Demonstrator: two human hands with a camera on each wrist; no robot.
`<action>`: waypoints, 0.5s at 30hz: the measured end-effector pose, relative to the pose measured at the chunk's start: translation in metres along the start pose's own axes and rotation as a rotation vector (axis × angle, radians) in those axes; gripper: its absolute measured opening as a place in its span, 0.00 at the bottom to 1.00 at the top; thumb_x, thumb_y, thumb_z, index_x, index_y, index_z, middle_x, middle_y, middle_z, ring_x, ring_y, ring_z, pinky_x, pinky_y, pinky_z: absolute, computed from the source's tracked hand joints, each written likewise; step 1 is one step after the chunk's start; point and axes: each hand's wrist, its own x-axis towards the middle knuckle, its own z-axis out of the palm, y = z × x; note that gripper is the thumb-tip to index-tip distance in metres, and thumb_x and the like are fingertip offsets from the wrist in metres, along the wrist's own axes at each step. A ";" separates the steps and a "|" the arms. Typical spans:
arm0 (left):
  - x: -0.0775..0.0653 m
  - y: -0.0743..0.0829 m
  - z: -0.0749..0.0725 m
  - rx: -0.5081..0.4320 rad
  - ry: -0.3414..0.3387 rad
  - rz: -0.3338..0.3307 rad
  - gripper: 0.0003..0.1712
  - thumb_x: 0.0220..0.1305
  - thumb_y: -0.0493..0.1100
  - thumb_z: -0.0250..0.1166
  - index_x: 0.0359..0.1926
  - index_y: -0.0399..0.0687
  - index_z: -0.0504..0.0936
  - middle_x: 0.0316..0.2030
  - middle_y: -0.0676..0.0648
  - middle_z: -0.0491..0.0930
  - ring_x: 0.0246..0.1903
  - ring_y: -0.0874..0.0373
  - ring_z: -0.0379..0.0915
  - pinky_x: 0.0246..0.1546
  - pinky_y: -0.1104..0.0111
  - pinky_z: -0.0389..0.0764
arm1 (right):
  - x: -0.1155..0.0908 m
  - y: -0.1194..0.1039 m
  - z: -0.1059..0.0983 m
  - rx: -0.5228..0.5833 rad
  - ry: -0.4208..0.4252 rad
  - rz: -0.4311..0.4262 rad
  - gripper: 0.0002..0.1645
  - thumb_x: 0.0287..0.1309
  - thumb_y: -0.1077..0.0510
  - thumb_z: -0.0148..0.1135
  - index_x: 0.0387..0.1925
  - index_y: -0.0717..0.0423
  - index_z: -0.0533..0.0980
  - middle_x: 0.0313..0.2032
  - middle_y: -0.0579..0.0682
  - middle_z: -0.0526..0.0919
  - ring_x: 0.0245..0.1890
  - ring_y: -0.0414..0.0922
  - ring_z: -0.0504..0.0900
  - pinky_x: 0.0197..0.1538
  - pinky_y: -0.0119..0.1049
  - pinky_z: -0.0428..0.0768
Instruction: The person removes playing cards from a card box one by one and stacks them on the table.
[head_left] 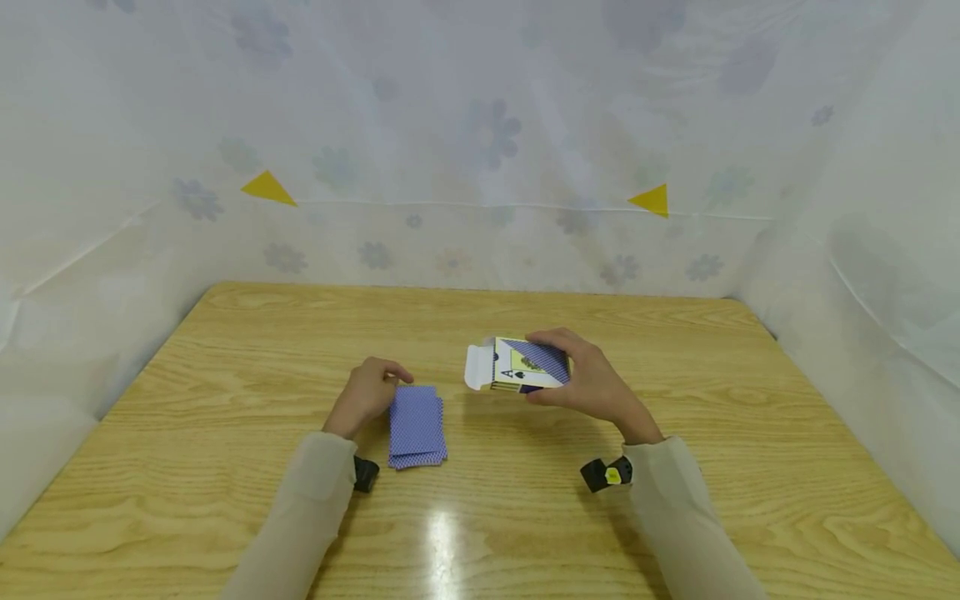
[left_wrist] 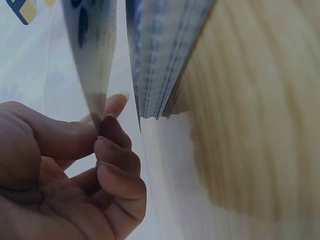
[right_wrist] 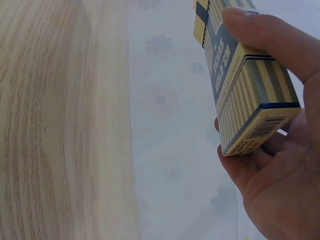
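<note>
1. Left hand [head_left: 365, 397] pinches a card [left_wrist: 95, 50] at its corner, raised above the card stack [head_left: 416, 425] on the worktop [head_left: 525, 517]; the corner hold probably spares the cards beneath.
2. Right hand [head_left: 592, 387] grips the card box [head_left: 528, 362] above the worktop, at its closed end, apparently leaving the flap [head_left: 477, 367] unobstructed.
3. Flap stands open, pointing left.

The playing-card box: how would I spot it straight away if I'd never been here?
Start at the wood-grain table and find the person's right grip above it. It holds the playing-card box, its white flap open. Unlike the blue-backed playing cards nearby, this box bears a printed A and spade.
</note>
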 end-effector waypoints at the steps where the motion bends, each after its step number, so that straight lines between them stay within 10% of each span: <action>1: 0.000 0.001 0.000 0.000 0.000 -0.004 0.17 0.67 0.30 0.47 0.45 0.36 0.82 0.50 0.32 0.78 0.40 0.50 0.73 0.36 0.65 0.74 | 0.000 0.000 0.000 -0.002 0.000 -0.001 0.44 0.40 0.60 0.78 0.62 0.57 0.70 0.61 0.58 0.71 0.52 0.53 0.73 0.51 0.47 0.73; 15: -0.002 0.000 0.002 0.060 0.018 0.023 0.09 0.62 0.30 0.55 0.39 0.33 0.81 0.29 0.40 0.79 0.26 0.55 0.71 0.23 0.70 0.70 | -0.001 0.002 0.003 -0.013 -0.015 -0.012 0.43 0.40 0.59 0.78 0.61 0.58 0.70 0.58 0.57 0.73 0.50 0.51 0.74 0.49 0.44 0.74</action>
